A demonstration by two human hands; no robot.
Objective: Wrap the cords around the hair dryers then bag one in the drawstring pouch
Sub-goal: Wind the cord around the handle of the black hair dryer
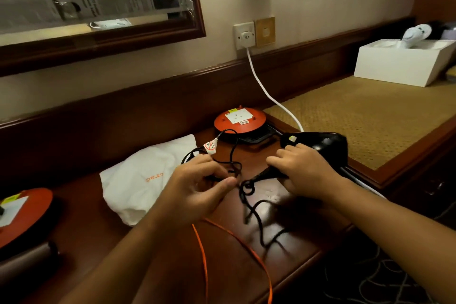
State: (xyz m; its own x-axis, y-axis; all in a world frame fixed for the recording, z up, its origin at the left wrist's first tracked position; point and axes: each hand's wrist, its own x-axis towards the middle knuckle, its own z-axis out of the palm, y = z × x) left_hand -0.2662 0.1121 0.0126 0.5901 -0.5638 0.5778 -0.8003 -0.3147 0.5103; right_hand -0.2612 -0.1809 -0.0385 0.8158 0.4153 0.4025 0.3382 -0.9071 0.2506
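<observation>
A black hair dryer [328,144] lies on the wooden desk [98,229], right of centre. My right hand [303,170] grips its handle, fingers curled over it. Its black cord [249,195] runs loose and looped across the desk, with a white warning tag [210,146] on it. My left hand [197,180] pinches a stretch of this cord between thumb and fingers. A white drawstring pouch [140,177] with orange lettering lies flat to the left of my left hand.
An orange cable reel [239,120] sits behind the hands with a white lead [266,91] up to the wall socket [244,35]. A second orange reel [22,212] lies at far left. An orange cable [202,254] crosses the front edge. A white box [404,61] stands at back right.
</observation>
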